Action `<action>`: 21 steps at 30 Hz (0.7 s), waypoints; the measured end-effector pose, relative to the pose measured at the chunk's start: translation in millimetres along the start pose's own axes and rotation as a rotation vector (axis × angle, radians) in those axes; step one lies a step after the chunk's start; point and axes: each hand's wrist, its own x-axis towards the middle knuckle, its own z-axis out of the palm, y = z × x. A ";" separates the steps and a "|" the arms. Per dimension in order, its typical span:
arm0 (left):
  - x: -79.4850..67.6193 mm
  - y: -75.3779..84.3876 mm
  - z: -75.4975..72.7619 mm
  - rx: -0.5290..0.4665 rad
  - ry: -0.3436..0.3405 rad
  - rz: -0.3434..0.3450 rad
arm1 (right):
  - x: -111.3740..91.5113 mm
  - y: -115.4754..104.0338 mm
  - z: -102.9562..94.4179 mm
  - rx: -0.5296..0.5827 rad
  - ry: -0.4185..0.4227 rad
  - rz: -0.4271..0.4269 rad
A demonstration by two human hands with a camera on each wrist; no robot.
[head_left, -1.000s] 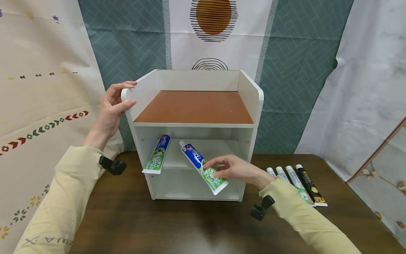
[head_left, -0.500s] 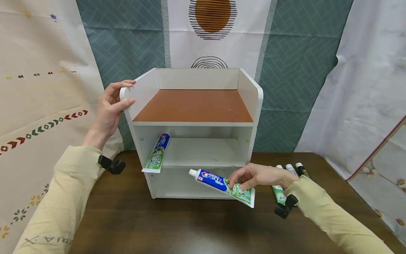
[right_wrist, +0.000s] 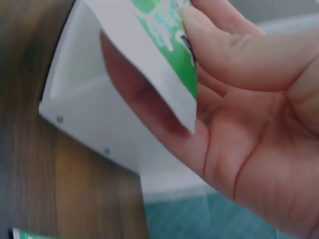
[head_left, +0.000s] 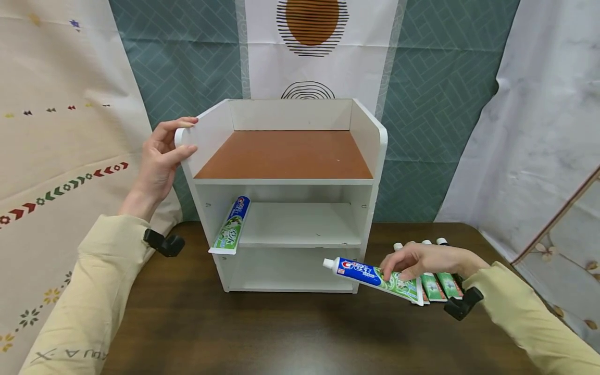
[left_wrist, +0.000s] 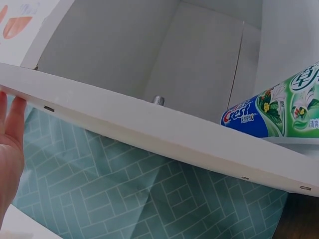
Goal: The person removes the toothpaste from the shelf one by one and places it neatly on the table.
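A white shelf unit (head_left: 281, 181) with a brown top board stands at the back of the table. My left hand (head_left: 157, 164) grips the upper front edge of its left side panel, thumb inside. With my right hand (head_left: 424, 260) I pinch a blue and green toothpaste tube (head_left: 361, 272) near its flat end, the white cap pointing left, in front of the shelf's lower right corner. A second toothpaste tube (head_left: 232, 225) of the same look lies at the left of the middle shelf, its flat end at the front edge; the left wrist view shows its Crest label (left_wrist: 244, 117) close up.
More toothpaste tubes (head_left: 432, 286) lie side by side on the dark wooden table (head_left: 262, 333) at the right, partly hidden by my right hand. Patterned cloths (head_left: 201, 57) hang behind and at both sides.
My right hand has carried the toothpaste tube from before the middle shelf rightward and down to the shelf's right side, turning it nearly level. The left hand keeps its hold on the panel.
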 end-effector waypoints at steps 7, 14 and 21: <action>0.5 -0.6 -0.1 -0.019 -0.001 0.006 | -37.9 13.5 -8.8 0.034 -0.023 -0.019; 0.2 0.0 -1.0 0.012 0.012 0.004 | -67.5 22.8 -14.9 0.009 0.006 -0.056; -0.6 -1.2 -0.8 0.024 0.016 0.005 | -96.1 30.2 -14.8 0.004 0.087 -0.082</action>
